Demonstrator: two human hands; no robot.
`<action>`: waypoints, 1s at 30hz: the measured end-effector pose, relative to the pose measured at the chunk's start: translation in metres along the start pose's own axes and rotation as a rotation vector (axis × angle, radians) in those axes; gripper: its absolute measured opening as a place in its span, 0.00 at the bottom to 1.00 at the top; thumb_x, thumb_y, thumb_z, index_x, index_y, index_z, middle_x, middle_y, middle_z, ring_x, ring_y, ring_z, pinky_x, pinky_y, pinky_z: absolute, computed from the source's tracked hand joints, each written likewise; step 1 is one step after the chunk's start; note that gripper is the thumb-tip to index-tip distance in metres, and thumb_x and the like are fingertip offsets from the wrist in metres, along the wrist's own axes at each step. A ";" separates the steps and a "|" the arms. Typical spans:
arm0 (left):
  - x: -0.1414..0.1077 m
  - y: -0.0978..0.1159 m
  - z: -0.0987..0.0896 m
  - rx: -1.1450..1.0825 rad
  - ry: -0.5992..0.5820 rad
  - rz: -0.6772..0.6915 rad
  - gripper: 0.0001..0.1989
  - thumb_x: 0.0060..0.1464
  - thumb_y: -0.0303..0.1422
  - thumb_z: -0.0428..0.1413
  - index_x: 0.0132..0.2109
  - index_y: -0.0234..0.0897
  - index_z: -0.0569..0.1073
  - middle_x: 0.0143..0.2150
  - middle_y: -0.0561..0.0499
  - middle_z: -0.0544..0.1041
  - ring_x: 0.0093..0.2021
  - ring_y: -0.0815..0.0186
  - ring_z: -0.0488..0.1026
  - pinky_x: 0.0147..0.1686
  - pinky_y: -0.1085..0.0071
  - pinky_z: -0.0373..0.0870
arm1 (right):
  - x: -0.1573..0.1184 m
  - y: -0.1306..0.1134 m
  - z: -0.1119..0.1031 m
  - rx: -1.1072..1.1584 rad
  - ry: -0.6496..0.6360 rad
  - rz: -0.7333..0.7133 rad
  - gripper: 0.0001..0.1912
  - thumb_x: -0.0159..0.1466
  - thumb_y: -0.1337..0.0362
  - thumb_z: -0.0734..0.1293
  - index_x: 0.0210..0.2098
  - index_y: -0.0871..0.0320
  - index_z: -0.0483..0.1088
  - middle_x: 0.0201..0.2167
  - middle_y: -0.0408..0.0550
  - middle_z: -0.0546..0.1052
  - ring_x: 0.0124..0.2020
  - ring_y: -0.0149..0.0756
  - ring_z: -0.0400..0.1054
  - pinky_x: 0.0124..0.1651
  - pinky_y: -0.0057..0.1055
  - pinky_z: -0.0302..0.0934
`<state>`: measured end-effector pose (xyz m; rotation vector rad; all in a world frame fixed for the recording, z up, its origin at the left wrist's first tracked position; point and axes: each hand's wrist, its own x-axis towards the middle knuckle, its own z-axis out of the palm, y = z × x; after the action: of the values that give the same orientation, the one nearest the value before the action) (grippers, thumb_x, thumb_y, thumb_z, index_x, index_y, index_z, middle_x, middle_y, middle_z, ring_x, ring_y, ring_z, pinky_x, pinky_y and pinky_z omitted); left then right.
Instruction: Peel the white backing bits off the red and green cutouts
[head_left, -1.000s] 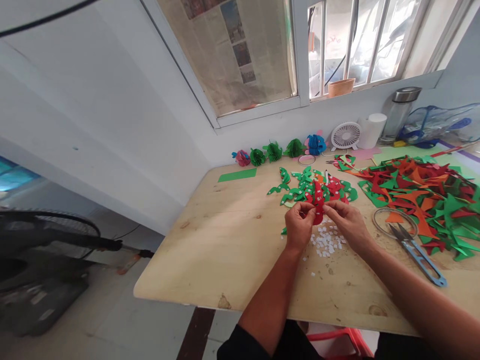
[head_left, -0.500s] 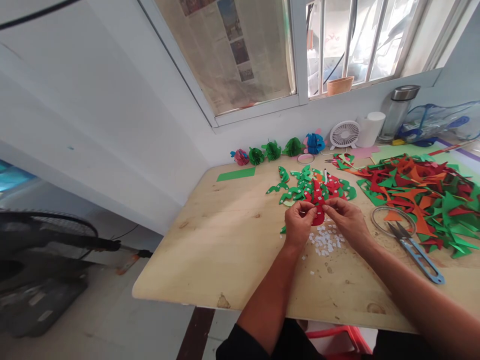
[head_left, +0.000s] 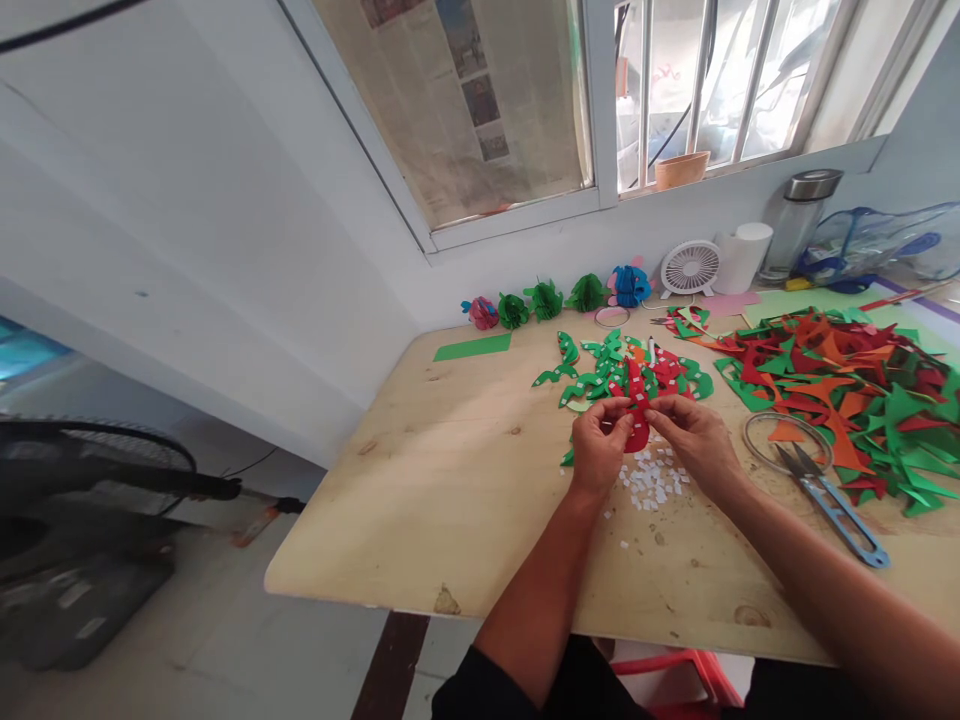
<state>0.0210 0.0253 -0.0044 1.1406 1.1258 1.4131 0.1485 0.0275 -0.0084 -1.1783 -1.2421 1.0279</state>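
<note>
Between my two hands is a red paper cutout [head_left: 637, 432] dotted with small white squares. My left hand [head_left: 600, 445] pinches its left edge between thumb and fingers. My right hand [head_left: 694, 440] is closed at the right edge, its thumb and forefinger on the paper; whether a tiny square is also in that pinch cannot be made out. Just below lie many loose white squares [head_left: 654, 482] on the wooden table [head_left: 420, 490]. Beyond the hands, green paper cutouts [head_left: 600, 375] and more red ones, also dotted with white squares, lie in an overlapping heap.
Thread snips [head_left: 844, 515] and a metal ring [head_left: 787, 443] lie right of my right hand, beside a large pile of paper scraps [head_left: 847, 385]. Folded paper ornaments [head_left: 545, 299], a small white fan [head_left: 690, 268] and a glass bottle [head_left: 799, 225] stand along the wall.
Hardly anything differs. My left hand has shifted very slightly to the right; both hands stay on the red cutout.
</note>
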 end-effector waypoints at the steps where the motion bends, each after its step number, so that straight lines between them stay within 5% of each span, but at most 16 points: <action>1: 0.000 0.001 0.000 0.005 0.003 0.005 0.11 0.43 0.30 0.59 0.37 0.33 0.76 0.26 0.52 0.74 0.24 0.73 0.69 0.29 0.75 0.71 | 0.000 0.001 0.000 0.007 0.001 -0.005 0.16 0.51 0.51 0.69 0.28 0.59 0.71 0.22 0.43 0.73 0.24 0.32 0.64 0.26 0.28 0.58; 30: -0.003 0.000 -0.002 0.197 -0.073 0.149 0.12 0.47 0.30 0.56 0.41 0.36 0.76 0.33 0.48 0.77 0.31 0.68 0.71 0.32 0.73 0.69 | 0.000 -0.005 -0.002 0.017 0.011 -0.044 0.15 0.54 0.54 0.68 0.35 0.57 0.67 0.25 0.43 0.73 0.27 0.33 0.67 0.29 0.29 0.61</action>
<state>0.0196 0.0219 -0.0050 1.4301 1.1677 1.3833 0.1506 0.0269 -0.0035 -1.1373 -1.2426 0.9963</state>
